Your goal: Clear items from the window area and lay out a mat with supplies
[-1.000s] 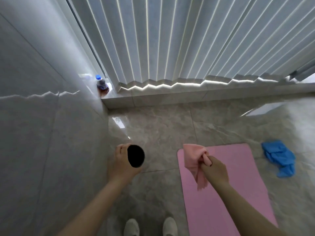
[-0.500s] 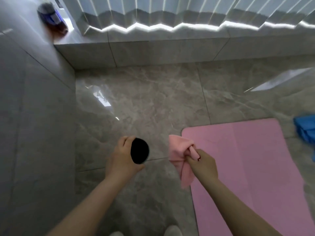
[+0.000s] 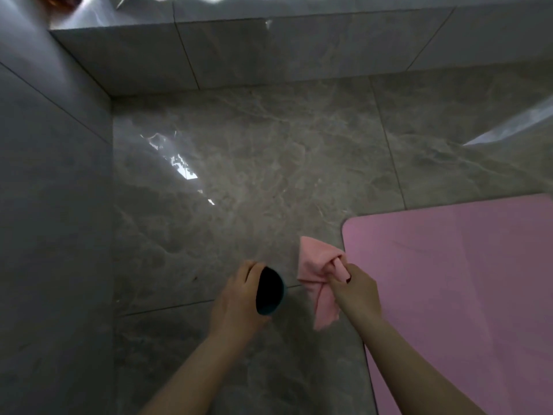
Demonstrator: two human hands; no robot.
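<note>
Hands both loaded, held over the floor (image 3: pixel 239 175) just left of the pink mat (image 3: pixel 463 280). Left hand (image 3: pixel 236 298) has fingers curled round a dark cup (image 3: pixel 269 290), mouth facing the cam, teal rim showing at the lower edge; can't tell if anything's inside. Right hand (image 3: pixel 356 292) pinches a bunched pink cloth (image 3: pixel 317 274) near its top, rest hanging loose below the fist, clear of the floor & just beside the mat's corner.

Handling, as a guess: cloth is light & floppy, no risk if dropped, but it won't lie flat from a one-point pinch, prob needs 2 corners to spread on the mat. Cup looks rigid & smooth, held sideways w/ grip round the wall; better turned upright before setting down, since it could roll on that glossy tile.

Mat lies flat already, nothing on the part in view. Window ledge (image 3: pixel 269 49) runs along the top, w/ a blurred item at its far left corner
</note>
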